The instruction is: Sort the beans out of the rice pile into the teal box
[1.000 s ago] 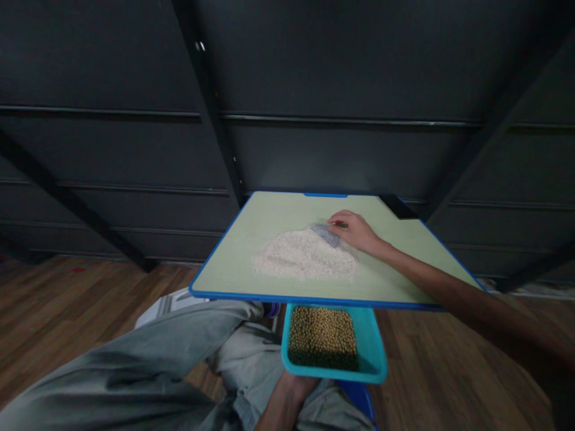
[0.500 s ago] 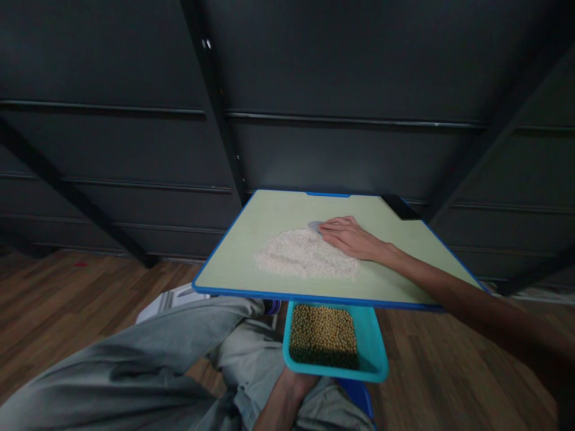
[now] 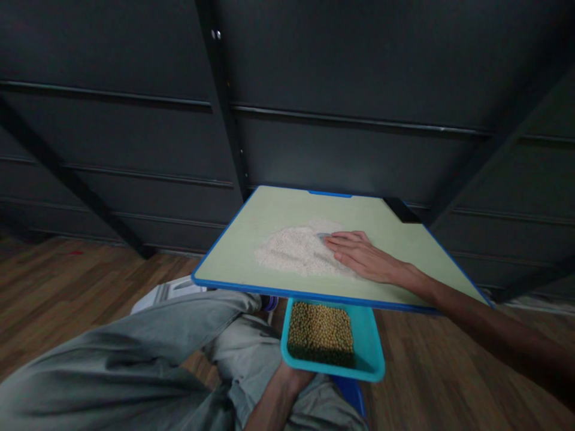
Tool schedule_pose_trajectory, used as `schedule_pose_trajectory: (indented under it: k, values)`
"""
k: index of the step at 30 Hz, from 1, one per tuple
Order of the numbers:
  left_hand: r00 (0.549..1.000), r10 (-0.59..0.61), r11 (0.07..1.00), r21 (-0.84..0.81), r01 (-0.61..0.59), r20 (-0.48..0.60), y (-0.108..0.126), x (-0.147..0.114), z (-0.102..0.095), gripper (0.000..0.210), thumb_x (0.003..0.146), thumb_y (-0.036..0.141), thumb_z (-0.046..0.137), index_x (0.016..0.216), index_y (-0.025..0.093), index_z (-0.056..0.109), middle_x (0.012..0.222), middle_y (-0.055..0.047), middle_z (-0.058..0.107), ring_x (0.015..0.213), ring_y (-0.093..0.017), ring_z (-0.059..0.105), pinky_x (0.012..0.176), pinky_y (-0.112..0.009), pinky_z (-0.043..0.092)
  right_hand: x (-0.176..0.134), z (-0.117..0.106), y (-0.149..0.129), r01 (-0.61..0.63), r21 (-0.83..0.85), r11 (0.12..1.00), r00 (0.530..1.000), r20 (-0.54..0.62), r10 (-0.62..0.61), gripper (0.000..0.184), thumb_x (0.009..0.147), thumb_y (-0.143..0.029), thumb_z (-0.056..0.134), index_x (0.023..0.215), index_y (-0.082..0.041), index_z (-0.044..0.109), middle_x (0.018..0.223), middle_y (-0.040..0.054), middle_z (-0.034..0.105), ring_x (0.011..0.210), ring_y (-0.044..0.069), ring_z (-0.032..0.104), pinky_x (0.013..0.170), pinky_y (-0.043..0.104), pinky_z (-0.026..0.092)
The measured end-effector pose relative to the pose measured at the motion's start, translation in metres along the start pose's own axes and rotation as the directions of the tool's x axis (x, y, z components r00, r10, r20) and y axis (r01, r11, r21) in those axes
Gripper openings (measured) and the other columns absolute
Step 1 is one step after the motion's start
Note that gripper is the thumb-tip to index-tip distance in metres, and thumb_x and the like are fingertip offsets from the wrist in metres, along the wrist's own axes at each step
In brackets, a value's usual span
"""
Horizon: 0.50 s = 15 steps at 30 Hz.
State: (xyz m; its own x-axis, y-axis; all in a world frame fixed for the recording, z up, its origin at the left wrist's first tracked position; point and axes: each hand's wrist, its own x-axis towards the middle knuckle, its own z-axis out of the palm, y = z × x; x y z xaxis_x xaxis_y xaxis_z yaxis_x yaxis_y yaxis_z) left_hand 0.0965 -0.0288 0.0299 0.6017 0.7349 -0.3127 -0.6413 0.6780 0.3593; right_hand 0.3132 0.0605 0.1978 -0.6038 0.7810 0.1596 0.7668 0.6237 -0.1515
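Note:
My right hand (image 3: 359, 254) lies palm down at the right side of a spread pile of pale grains (image 3: 291, 248), perhaps rice. Under its fingertips shows the edge of a small greyish flat piece (image 3: 323, 235); the fingers cover most of it. The pile rests on a pale green tabletop (image 3: 278, 203) with a blue rim. Below the near edge, my left hand (image 3: 294, 378) holds a turquoise tray (image 3: 371, 350) from beneath, its fingers hidden by the tray. Round yellowish beans (image 3: 321, 332), like soybeans, fill the tray's left part.
A black phone-like slab (image 3: 401, 210) lies at the table's far right corner. Dark metal panels (image 3: 359, 78) rise behind the table. My grey trouser legs (image 3: 148, 365) are below left, beside a white object (image 3: 166, 290). Something blue (image 3: 348, 392) is under the tray. The floor (image 3: 431, 359) is wood-patterned.
My right hand has moved right and nearer to me with the greyish piece, and the pile's right side has been disturbed. My left hand still holds the tray.

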Motion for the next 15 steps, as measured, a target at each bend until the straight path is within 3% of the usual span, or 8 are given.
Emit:
schedule_pose_trajectory:
  k: [8, 12, 15]
  values:
    - [0.995, -0.039, 0.998, -0.055, 0.034, -0.087, 0.002, -0.003, -0.002, 0.042, 0.08, 0.008, 0.049, 0.114, 0.023, 0.067, 0.124, -0.005, 0.066, 0.115, -0.02, 0.058, 0.11, -0.034, 0.03, 0.03, 0.012, 0.009, 0.033, 0.026, 0.999, 0.999, -0.043, -0.032, 0.049, 0.101, -0.045, 0.025, 0.141, -0.024, 0.043, 0.145, 0.0046, 0.045, 0.136, 0.023, 0.038, 0.114, 0.047, 0.021]
    - [0.991, -0.044, 0.995, -0.1, 0.032, -0.126, -0.001, 0.0, -0.005, 0.04, 0.081, 0.009, 0.05, 0.114, 0.023, 0.067, 0.122, -0.005, 0.067, 0.111, -0.02, 0.06, 0.11, -0.035, 0.031, 0.027, 0.014, 0.026, -0.02, 0.01, 1.0, 0.998, -0.054, 0.021, 0.049, 0.1, -0.047, 0.028, 0.141, -0.025, 0.044, 0.145, 0.0044, 0.046, 0.136, 0.025, 0.037, 0.113, 0.05, 0.021]
    - [0.995, -0.034, 0.992, -0.121, 0.023, -0.092, -0.001, 0.0, -0.003, 0.039, 0.08, 0.009, 0.051, 0.112, 0.023, 0.068, 0.121, -0.006, 0.068, 0.11, -0.02, 0.061, 0.11, -0.035, 0.032, 0.016, 0.011, 0.031, -0.049, -0.009, 0.999, 0.998, -0.044, 0.048, 0.049, 0.1, -0.046, 0.027, 0.142, -0.026, 0.042, 0.145, 0.0033, 0.045, 0.137, 0.024, 0.036, 0.113, 0.049, 0.022]
